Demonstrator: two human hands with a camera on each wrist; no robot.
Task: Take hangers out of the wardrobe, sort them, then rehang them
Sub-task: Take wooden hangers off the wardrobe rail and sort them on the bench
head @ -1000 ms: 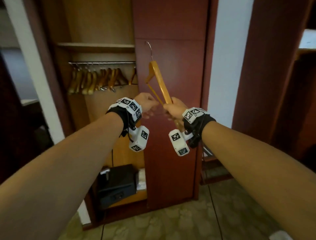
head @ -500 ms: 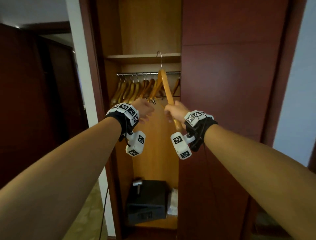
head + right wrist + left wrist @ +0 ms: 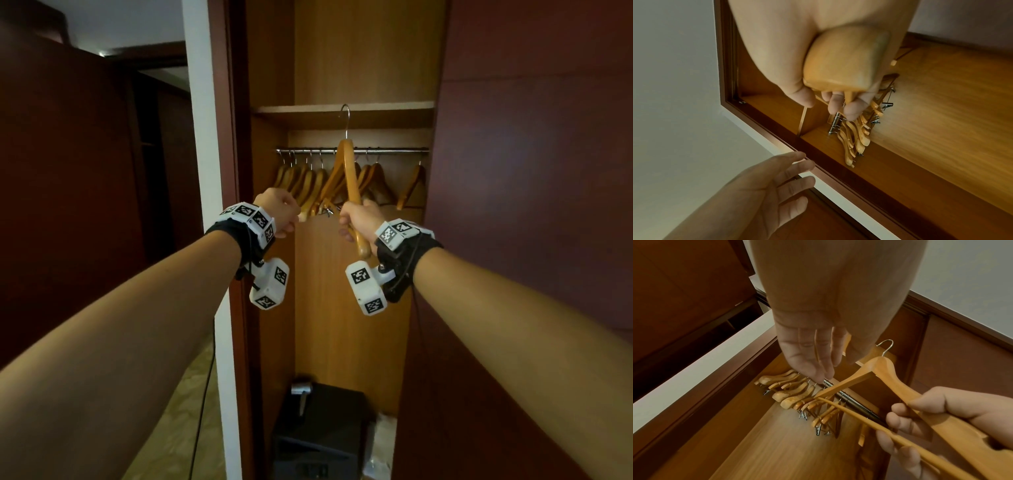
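My right hand (image 3: 352,222) grips one arm of a light wooden hanger (image 3: 348,174) and holds it upright in front of the open wardrobe. Its metal hook (image 3: 346,116) stands above the chrome rail (image 3: 394,150), level with the shelf edge. The left wrist view shows the same hanger (image 3: 890,378) with its thin lower bar running through the fingers of my right hand (image 3: 920,415). My left hand (image 3: 824,373) is empty, its fingers straight, just left of the hanger. Several wooden hangers (image 3: 308,181) hang bunched on the rail, and one (image 3: 414,185) hangs alone at the right end.
A shelf (image 3: 376,111) sits just above the rail. A black safe (image 3: 318,431) stands on the wardrobe floor. A dark red door panel (image 3: 531,240) closes the right side, and a white wall strip (image 3: 202,137) borders the left frame. A cable (image 3: 202,394) hangs by my left arm.
Both hands and the hanger have moved from in front of the shut door panel to the open compartment, closer to the rail. The left hand now stands a little apart from the hanger.
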